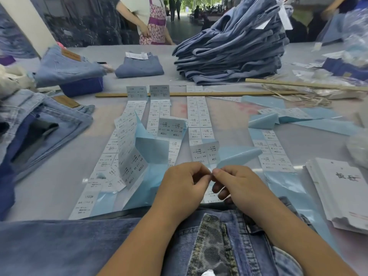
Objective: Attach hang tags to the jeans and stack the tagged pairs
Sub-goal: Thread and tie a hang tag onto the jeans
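Note:
A pair of dark blue jeans (69,248) with a leopard-print patch lies across the table's near edge under my forearms. Just beyond it, my left hand (184,184) and my right hand (236,183) meet fingertip to fingertip, both pinching the end of a white size-sticker strip (204,154) on light blue backing. Several more sticker strips (159,116) run away from me across the table. At the right edge sits a stack of white hang tags (342,192). A tall pile of folded jeans (235,54) with tags attached stands at the back.
Light blue jeans (39,124) lie open at the left, with more folded pairs (139,66) behind them. A wooden ruler (199,94) crosses the table. Peeled blue backing paper (298,120) and string lie at the right. A person in a floral apron (153,20) stands beyond the table.

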`<state>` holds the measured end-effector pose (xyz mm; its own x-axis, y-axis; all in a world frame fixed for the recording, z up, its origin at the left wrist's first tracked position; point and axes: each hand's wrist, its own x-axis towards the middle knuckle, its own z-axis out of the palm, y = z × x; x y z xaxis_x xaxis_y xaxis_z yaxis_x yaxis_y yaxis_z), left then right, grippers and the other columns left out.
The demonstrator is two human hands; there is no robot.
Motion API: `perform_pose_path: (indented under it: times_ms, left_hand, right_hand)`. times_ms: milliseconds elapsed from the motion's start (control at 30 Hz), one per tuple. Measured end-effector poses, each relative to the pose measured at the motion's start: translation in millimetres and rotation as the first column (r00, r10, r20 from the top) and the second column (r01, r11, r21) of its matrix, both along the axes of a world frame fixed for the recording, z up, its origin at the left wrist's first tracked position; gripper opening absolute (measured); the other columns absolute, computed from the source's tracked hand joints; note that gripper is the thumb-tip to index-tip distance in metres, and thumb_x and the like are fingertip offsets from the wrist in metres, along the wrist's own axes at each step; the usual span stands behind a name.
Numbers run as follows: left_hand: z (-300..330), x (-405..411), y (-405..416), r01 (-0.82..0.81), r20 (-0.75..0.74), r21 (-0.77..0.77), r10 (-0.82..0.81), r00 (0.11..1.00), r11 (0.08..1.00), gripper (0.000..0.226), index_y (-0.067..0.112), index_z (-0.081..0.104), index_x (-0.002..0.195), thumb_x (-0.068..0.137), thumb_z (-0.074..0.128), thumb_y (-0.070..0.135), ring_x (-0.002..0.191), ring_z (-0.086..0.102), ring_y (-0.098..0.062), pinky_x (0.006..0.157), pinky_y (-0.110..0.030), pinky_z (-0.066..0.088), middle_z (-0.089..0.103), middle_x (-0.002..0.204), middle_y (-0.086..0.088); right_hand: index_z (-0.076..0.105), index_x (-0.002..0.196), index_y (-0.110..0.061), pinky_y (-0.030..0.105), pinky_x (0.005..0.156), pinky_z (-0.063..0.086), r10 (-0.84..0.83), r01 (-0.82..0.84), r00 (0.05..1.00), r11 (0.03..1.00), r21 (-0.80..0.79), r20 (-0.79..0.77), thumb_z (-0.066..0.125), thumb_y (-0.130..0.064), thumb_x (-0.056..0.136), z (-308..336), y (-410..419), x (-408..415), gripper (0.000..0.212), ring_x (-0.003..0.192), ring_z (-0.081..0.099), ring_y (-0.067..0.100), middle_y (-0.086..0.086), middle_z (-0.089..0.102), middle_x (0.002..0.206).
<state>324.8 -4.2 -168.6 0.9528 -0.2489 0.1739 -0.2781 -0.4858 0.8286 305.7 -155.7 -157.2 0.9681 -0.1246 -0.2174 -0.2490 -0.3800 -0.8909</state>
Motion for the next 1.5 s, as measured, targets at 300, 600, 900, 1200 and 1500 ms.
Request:
perform_pose_path:
  times_ms: [300, 600, 900, 1200, 1500]
  left_hand:
    - [1, -3, 0, 0.066, 0.056, 0.041, -0.069, 0.996, 0.997, 0.010, 0.031, 0.070, 0.076, 0.085, 0.069, 0.027, 0.082, 0.062, -0.006, 0.077, -0.032, 0.053, 0.068, 0.079, 0.017]
    - [-4, 2, 1, 0.044, 0.107, -0.024, -0.041, 0.993, 0.999, 0.003, 0.034, 0.073, 0.088, 0.087, 0.073, 0.031, 0.084, 0.064, 0.001, 0.074, -0.012, 0.047, 0.070, 0.086, 0.020]
    - [-1, -1, 1, 0.073, 0.163, -0.023, -0.068, 0.984, 0.997, 0.012, 0.031, 0.074, 0.076, 0.086, 0.067, 0.032, 0.081, 0.065, -0.004, 0.074, -0.018, 0.048, 0.069, 0.078, 0.021]
    - [-1, -3, -1, 0.060, 0.140, 0.026, -0.063, 0.988, 0.998, 0.008, 0.028, 0.074, 0.082, 0.084, 0.067, 0.031, 0.081, 0.064, -0.004, 0.076, -0.028, 0.052, 0.070, 0.077, 0.015]
    - [2, -6, -1, 0.025, 0.164, -0.026, -0.020, 0.986, 0.999, 0.018, 0.027, 0.071, 0.079, 0.082, 0.065, 0.043, 0.079, 0.064, -0.006, 0.073, -0.029, 0.052, 0.068, 0.075, 0.016]
  right_hand:
    - [0.066, 0.076, -0.002, 0.031, 0.055, 0.047, -0.074, 0.070, 0.997, 0.990, 0.122, 0.028, 0.055, -0.019, 0.094, 5, 0, -2, 0.027, 0.051, 0.053, 0.011, 0.002, 0.066, 0.059]
    - [0.067, 0.071, -0.004, 0.026, 0.051, 0.045, -0.013, -0.003, 0.997, 0.979, 0.202, 0.077, 0.053, -0.014, 0.094, 10, 1, -6, 0.030, 0.052, 0.054, 0.012, 0.006, 0.066, 0.061]
    - [0.064, 0.062, 0.002, 0.029, 0.054, 0.045, 0.004, -0.021, 0.995, 0.986, 0.166, 0.101, 0.047, -0.019, 0.095, 8, 1, -6, 0.042, 0.054, 0.054, 0.015, 0.011, 0.066, 0.061]
    - [0.069, 0.073, 0.003, 0.027, 0.049, 0.044, -0.146, 0.113, 0.985, 0.951, 0.287, 0.097, 0.060, -0.002, 0.086, 6, -2, -4, 0.016, 0.048, 0.048, 0.012, 0.005, 0.059, 0.055]
    - [0.071, 0.074, 0.005, 0.027, 0.052, 0.044, -0.046, -0.006, 0.990, 0.931, 0.364, 0.134, 0.056, -0.003, 0.090, 10, -2, -8, 0.023, 0.054, 0.051, 0.017, 0.010, 0.064, 0.063]
